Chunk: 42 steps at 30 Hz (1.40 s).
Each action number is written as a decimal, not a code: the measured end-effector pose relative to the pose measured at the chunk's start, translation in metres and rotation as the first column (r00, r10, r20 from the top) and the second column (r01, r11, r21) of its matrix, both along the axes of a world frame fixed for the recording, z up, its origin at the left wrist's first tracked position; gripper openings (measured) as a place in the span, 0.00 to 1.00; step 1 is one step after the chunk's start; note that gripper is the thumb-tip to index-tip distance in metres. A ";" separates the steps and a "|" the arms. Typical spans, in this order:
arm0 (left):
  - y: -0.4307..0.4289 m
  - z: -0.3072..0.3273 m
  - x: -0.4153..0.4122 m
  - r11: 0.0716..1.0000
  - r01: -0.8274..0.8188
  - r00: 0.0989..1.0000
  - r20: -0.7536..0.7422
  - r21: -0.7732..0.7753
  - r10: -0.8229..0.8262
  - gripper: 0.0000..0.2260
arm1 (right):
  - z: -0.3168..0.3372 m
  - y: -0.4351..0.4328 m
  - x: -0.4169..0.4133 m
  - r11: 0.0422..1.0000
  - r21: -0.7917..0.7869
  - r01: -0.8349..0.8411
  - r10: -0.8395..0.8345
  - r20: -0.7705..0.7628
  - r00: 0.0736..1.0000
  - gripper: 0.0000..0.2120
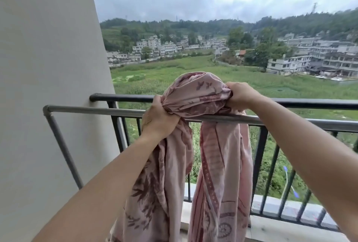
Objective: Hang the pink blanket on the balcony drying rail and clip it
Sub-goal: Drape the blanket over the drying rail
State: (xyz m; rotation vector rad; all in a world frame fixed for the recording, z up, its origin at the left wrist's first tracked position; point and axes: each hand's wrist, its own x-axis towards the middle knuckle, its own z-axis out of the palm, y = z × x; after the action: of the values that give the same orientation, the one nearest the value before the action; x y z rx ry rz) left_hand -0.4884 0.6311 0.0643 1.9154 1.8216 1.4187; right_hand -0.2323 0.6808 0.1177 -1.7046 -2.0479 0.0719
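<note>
The person stands on a balcony, at a corner where a plain pale wall fills the left side. A grey metal drying rail starts at an elbow joint by the wall and runs to the right across the view. A slanted leg drops from that joint. Just behind it stands a black balcony railing with upright bars, fixed to the wall at its left end and set on a pale concrete ledge.

The pink blanket, printed with darker leaf and band patterns, is bunched into a thick roll just above the drying rail, between the two hands. The left hand grips the left end of the roll at rail height, fingers curled tight into the cloth. The right hand clutches the right end a little higher, its fingers closed on the gathered fabric.

Two long lengths hang down. One falls from under the left hand on the near side. On the other the grey tube shows across the cloth, so it seems to drop behind the rail. Both run out of view at the bottom.

Beyond the railing lie a green field, pale multi-storey houses, wooded hills and a cloudy sky.
</note>
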 end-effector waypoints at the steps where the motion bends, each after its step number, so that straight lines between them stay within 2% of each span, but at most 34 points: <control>1: -0.004 -0.003 0.022 1.000 0.020 1.000 0.014 -0.014 -0.020 0.17 | -0.003 -0.007 0.022 1.000 0.002 0.015 -0.015 0.001 1.000 0.02; 4: -0.015 -0.015 0.082 0.993 0.094 0.993 0.071 -0.066 -0.089 0.17 | -0.013 -0.025 0.080 0.996 0.031 0.079 -0.077 -0.056 0.996 0.03; 6: -0.020 -0.022 0.115 0.985 0.136 0.986 0.113 -0.105 -0.124 0.18 | -0.019 -0.037 0.113 0.990 0.050 0.133 -0.127 -0.105 0.986 0.10; 11: -0.027 -0.030 0.183 0.943 0.303 0.947 0.157 -0.135 -0.281 0.28 | -0.020 -0.065 0.179 0.968 0.141 0.207 -0.183 -0.167 0.969 0.15; 14: -0.031 -0.029 0.213 0.881 0.436 0.900 0.093 -0.186 -0.426 0.38 | -0.020 -0.076 0.207 0.952 0.123 0.280 -0.246 -0.236 0.940 0.20; 16: -0.036 -0.033 0.226 0.819 0.513 0.857 0.096 -0.258 -0.507 0.49 | -0.023 -0.089 0.215 0.942 0.086 0.324 -0.294 -0.252 0.922 0.24; 18: -0.039 -0.041 0.230 0.750 0.562 0.817 0.092 -0.348 -0.569 0.59 | -0.033 -0.102 0.216 0.938 0.027 0.347 -0.331 -0.238 0.913 0.24; 19: -0.041 -0.046 0.229 0.724 0.581 0.797 0.076 -0.372 -0.600 0.61 | -0.039 -0.108 0.214 0.933 0.005 0.359 -0.349 -0.215 0.912 0.22; 21: -0.041 -0.053 0.225 0.712 0.590 0.785 0.064 -0.381 -0.616 0.57 | -0.050 -0.117 0.207 0.920 0.009 0.393 -0.384 -0.187 0.904 0.18; 23: -0.039 -0.057 0.221 0.749 0.573 0.814 0.129 -0.333 -0.566 0.43 | -0.061 -0.123 0.198 0.883 0.046 0.466 -0.446 -0.225 0.866 0.19; 25: -0.037 -0.057 0.220 0.795 0.558 0.825 0.256 -0.237 -0.503 0.27 | -0.075 -0.131 0.185 0.830 0.113 0.546 -0.503 -0.272 0.821 0.21; 28: -0.034 -0.059 0.225 0.855 0.503 0.819 0.386 -0.127 -0.425 0.17 | -0.100 -0.144 0.162 0.756 0.186 0.627 -0.476 -0.502 0.722 0.20; 30: -0.032 -0.061 0.229 0.912 0.400 0.835 0.444 -0.084 -0.325 0.17 | -0.116 -0.148 0.152 0.783 0.029 0.621 -0.409 -0.728 0.550 0.18; 32: -0.030 -0.062 0.232 0.940 0.329 0.820 0.519 -0.085 -0.241 0.21 | -0.125 -0.151 0.148 0.887 -0.223 0.405 -0.361 -0.882 0.303 0.21; 33: -0.028 -0.062 0.233 0.946 0.312 0.812 0.541 -0.089 -0.217 0.24 | -0.129 -0.152 0.151 0.918 -0.283 0.277 -0.353 -0.902 0.248 0.24; 35: -0.030 -0.061 0.235 0.954 0.288 0.821 0.536 -0.089 -0.198 0.30 | -0.134 -0.155 0.162 0.938 -0.330 0.108 -0.347 -0.898 0.272 0.27; 37: -0.036 -0.061 0.238 0.953 0.292 0.828 0.520 -0.080 -0.210 0.33 | -0.132 -0.156 0.175 0.933 -0.358 0.033 -0.351 -0.887 0.300 0.30; 39: -0.044 -0.060 0.242 0.954 0.287 0.831 0.518 -0.083 -0.205 0.29 | -0.128 -0.156 0.185 0.930 -0.358 0.083 -0.364 -0.862 0.352 0.30; 41: -0.050 -0.057 0.245 0.960 0.270 0.843 0.500 -0.078 -0.197 0.20 | -0.120 -0.156 0.194 0.941 -0.268 0.207 -0.332 -0.849 0.412 0.25; 42: -0.052 -0.055 0.247 0.958 0.276 0.854 0.478 -0.081 -0.205 0.19 | -0.116 -0.157 0.199 0.943 -0.200 0.265 -0.303 -0.843 0.444 0.24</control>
State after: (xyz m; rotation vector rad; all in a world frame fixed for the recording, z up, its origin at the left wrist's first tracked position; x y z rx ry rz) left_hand -0.2416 0.5791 0.0089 1.4967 1.3658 1.4510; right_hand -0.0334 0.5236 0.0015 -1.5147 -0.9686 0.7237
